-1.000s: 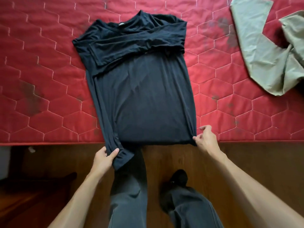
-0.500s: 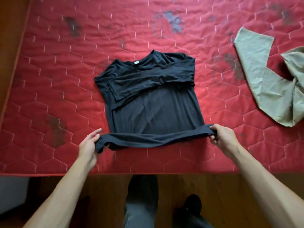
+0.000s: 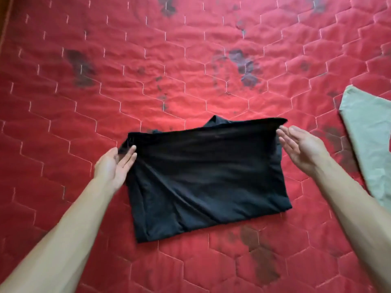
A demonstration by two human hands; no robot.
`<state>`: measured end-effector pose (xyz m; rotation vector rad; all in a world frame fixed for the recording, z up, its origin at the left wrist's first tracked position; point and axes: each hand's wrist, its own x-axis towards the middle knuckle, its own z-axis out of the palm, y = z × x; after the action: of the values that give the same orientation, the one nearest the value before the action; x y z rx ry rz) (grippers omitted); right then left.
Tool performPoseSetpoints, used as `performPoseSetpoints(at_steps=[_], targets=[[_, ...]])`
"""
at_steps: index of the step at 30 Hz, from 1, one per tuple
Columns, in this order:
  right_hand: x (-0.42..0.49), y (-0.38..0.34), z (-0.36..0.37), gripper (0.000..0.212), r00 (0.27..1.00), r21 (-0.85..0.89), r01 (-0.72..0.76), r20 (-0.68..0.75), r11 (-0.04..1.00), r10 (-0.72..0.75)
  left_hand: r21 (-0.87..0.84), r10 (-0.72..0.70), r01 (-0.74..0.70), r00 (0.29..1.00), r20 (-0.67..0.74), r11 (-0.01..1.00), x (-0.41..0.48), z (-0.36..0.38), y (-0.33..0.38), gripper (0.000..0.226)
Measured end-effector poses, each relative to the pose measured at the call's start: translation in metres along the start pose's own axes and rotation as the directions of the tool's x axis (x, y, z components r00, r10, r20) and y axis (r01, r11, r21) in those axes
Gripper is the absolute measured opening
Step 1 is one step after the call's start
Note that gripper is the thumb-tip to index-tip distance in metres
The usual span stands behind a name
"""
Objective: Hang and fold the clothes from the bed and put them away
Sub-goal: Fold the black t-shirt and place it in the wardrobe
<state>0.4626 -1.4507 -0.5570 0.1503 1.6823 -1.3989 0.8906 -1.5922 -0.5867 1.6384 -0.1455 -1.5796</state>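
The black shirt point(image 3: 207, 178) lies mid-bed, doubled over into a rough rectangle, with a bit of collar peeking out past its far edge. The left hand point(image 3: 114, 163) is open, its straight fingers touching the far-left corner. The right hand point(image 3: 300, 149) is open too, fingertips at the far-right corner, gripping nothing. I'd say this fold is down; perhaps one more, then putting it away, remains. The pale green garment point(image 3: 368, 144) at the right looks unfolded. The shirt is thin, matte and soft, creased diagonally. Beneath it, the red mattress point(image 3: 169, 70) is quilted in hexagons and blotched with dark stains.
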Motion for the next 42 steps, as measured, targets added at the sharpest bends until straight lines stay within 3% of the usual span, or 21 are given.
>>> performPoseSetpoints(at_steps=[2,4,5,7,10,12,13,15,18,21,24,26,28,31,33,34,37,38,40,42], targets=[[0.022,0.016,0.007,0.049,0.996,-0.298,0.026,-0.069,0.954,-0.048,0.24,0.025,-0.022,1.0,-0.007,0.97,0.01,0.008,-0.012,0.029],[0.03,0.042,0.004,0.069,0.986,-0.707,-0.011,-0.125,0.707,-0.11,0.472,0.078,-0.055,0.997,-0.029,0.88,0.013,0.013,-0.033,0.038],[0.031,0.056,0.001,0.073,0.984,-0.819,-0.04,-0.131,0.573,-0.118,0.567,0.117,-0.076,0.993,-0.035,0.82,0.011,0.014,-0.046,0.038],[0.031,0.077,-0.007,0.082,0.985,-0.88,-0.082,-0.144,0.469,-0.098,0.763,0.259,-0.172,0.966,0.006,0.623,0.007,0.01,-0.07,0.036],[0.034,0.089,-0.018,0.087,0.975,-0.883,-0.132,-0.197,0.451,-0.1,0.928,0.485,-0.275,0.865,0.124,0.252,-0.005,-0.002,-0.099,0.04],[0.036,0.09,-0.025,0.087,0.957,-0.905,-0.204,-0.264,0.373,-0.117,0.967,0.554,-0.191,0.83,0.068,0.167,-0.016,-0.009,-0.109,0.058],[0.035,0.089,-0.028,0.084,0.954,-0.915,-0.23,-0.28,0.331,-0.109,0.972,0.551,-0.144,0.835,0.017,0.187,-0.019,-0.013,-0.112,0.066],[0.035,0.089,-0.038,0.077,0.968,-0.914,-0.203,-0.242,0.353,-0.072,0.966,0.508,-0.076,0.859,-0.063,0.248,-0.026,-0.022,-0.115,0.075],[0.034,0.088,-0.045,0.076,0.992,-0.823,-0.111,-0.126,0.557,0.011,0.966,0.497,-0.042,0.863,-0.093,0.255,-0.028,-0.043,-0.118,0.076],[0.03,0.082,-0.045,0.042,0.976,-0.531,-0.186,-0.003,0.827,0.217,0.961,0.48,0.023,0.863,-0.159,0.277,-0.03,-0.055,-0.121,0.078],[0.012,0.065,-0.033,0.045,0.903,-0.406,-0.302,0.168,0.863,0.395,0.95,0.434,0.053,0.88,-0.191,0.309,-0.036,-0.056,-0.121,0.077],[-0.002,0.06,-0.019,0.049,0.88,-0.438,-0.277,0.241,0.855,0.409,0.939,0.4,0.048,0.896,-0.192,0.342,-0.038,-0.057,-0.118,0.077],[-0.019,0.059,0.006,0.052,0.928,-0.557,-0.13,0.222,0.82,0.298,0.918,0.352,0.041,0.916,-0.192,0.394,-0.04,-0.058,-0.114,0.076],[-0.056,0.063,0.059,0.034,0.959,-0.77,0.162,0.271,0.617,0.086,0.908,0.284,0.013,0.948,-0.144,0.418,-0.04,-0.063,-0.106,0.067],[-0.09,0.073,0.101,0.027,0.941,-0.804,0.272,0.336,0.529,0.026,0.898,0.218,-0.006,0.971,-0.101,0.441,-0.036,-0.07,-0.102,0.054],[-0.11,0.08,0.123,0.027,0.928,-0.814,0.316,0.373,0.486,0.021,0.886,0.173,0.0,0.981,-0.091,0.464,-0.034,-0.075,-0.099,0.053],[-0.158,0.12,0.183,0.033,0.877,-0.838,0.413,0.471,0.358,0.091,0.846,0.048,0.059,0.994,-0.099,0.53,-0.015,-0.1,-0.102,0.075],[-0.17,0.138,0.197,0.039,0.852,-0.829,0.446,0.509,0.338,0.123,0.811,0.003,0.085,0.994,-0.106,0.579,-0.018,-0.102,-0.098,0.068],[-0.19,0.173,0.215,0.069,0.781,-0.789,0.52,0.595,0.328,0.193,0.749,-0.022,0.116,0.991,-0.134,0.653,-0.024,-0.102,-0.087,0.03],[-0.2,0.197,0.215,0.08,0.738,-0.744,0.56,0.648,0.365,0.188,0.725,0.001,0.117,0.987,-0.16,0.678,-0.026,-0.103,-0.079,0.051]])
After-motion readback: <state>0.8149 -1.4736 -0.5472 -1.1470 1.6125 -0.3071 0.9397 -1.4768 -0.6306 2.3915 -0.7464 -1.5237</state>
